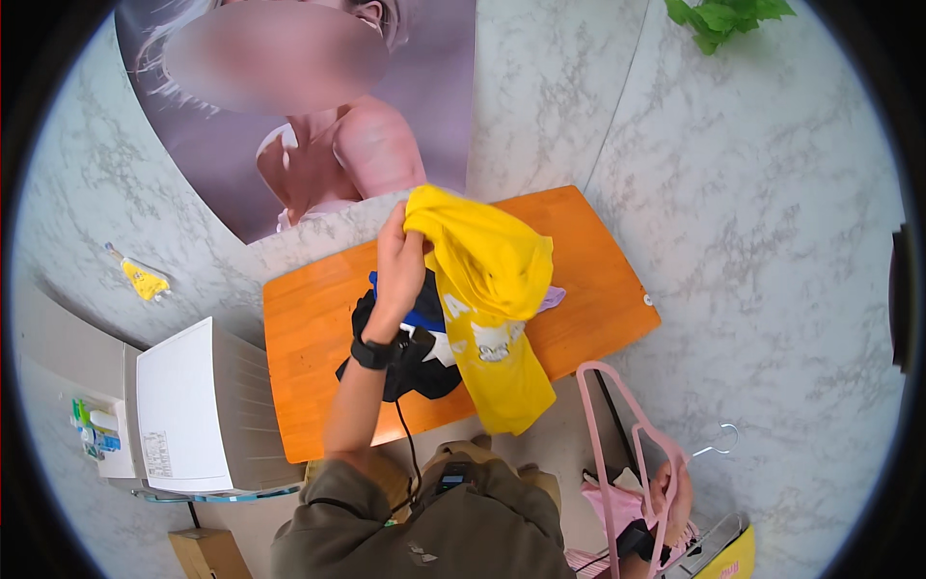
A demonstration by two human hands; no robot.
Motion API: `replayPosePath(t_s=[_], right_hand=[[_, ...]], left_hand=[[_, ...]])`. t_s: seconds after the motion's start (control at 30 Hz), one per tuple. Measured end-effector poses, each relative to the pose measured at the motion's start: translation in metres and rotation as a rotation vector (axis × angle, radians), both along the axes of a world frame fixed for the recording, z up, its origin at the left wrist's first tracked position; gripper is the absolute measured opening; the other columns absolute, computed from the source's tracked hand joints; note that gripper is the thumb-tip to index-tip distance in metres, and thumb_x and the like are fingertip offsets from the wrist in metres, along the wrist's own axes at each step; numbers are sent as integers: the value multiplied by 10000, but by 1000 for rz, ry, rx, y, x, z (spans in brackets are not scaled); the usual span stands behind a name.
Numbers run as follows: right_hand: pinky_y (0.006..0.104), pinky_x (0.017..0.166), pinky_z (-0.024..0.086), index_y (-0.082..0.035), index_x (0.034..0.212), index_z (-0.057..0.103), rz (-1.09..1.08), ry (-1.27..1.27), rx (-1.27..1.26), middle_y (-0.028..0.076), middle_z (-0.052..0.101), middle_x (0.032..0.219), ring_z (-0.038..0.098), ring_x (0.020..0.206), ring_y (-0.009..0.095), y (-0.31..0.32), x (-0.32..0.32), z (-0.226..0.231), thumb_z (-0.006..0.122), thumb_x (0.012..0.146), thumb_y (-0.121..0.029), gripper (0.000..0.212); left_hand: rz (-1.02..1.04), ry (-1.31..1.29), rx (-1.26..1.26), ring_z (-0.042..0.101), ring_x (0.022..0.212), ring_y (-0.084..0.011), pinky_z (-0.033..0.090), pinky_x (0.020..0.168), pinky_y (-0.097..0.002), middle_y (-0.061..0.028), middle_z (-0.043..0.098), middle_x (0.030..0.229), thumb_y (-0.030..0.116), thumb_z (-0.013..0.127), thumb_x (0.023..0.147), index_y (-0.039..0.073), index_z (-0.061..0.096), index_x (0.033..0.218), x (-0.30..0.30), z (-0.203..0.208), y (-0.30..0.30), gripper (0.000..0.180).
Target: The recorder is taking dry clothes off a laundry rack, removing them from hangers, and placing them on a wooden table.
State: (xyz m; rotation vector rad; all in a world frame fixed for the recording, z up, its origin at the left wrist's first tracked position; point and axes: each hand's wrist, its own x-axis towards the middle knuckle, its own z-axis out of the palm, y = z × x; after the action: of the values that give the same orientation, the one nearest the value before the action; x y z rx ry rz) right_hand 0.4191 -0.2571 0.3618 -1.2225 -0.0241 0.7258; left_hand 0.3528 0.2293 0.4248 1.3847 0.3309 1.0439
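A yellow T-shirt (494,265) with a pale cartoon print hangs bunched and partly folded over the orange table. My left hand (399,262) pinches its upper left edge. Beneath my left forearm, a heap of black, blue and white clothing (434,372) lies on the table. Low on the right, my right hand (672,494) is closed around a pink clothes hanger (614,463) with a metal hook. Pink clothing (610,502) lies beside and below that hand. Some lilac cloth (553,298) peeks out from behind the T-shirt.
The orange wooden table (598,261) stands against a marbled wall, with a large poster (371,154) above it. A white appliance (183,405) is on the left, near a cardboard box (207,553). Beside my right hand are a metal rack (712,540) and a yellow panel (735,558).
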Motion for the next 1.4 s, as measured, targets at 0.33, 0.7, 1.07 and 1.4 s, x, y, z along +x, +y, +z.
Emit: replayPosePath(t_s=[0.33,0.7,1.07,1.4], right_hand=[[253,326,389,-56,859,425,66,-100,-35,5,368,463,369,335,106,33,-3,-6,462,922,-314,268],[255,397,428,-47,926,436,-133,-108,-89,6,399,536,421,417,102,5,-19,-19,570,861,-187,204],[250,388,402,-69,954,453,-264,-11,-152,-18,372,533,378,420,95,-6,-33,-35,494,912,-251,191],[400,746,495,-17,1089,470,-528,129,-9,47,529,761,546,734,159,1,-29,-76,490,907,-166,236]], left_hand=[[-224,-121,-87,440,632,-12,345,540,-157,38,532,818,108,430,927,49,514,1024,57,12,-52,141],[264,-158,418,495,927,-188,387,840,-277,-102,527,984,-4,334,870,-18,457,1085,131,19,49,247],[281,486,703,443,1077,-411,365,945,-409,-254,474,1147,-48,443,766,-34,499,1071,177,-219,118,310],[-68,986,740,507,1011,-393,431,844,-435,-221,542,1054,44,563,736,16,554,1019,170,-323,79,285]])
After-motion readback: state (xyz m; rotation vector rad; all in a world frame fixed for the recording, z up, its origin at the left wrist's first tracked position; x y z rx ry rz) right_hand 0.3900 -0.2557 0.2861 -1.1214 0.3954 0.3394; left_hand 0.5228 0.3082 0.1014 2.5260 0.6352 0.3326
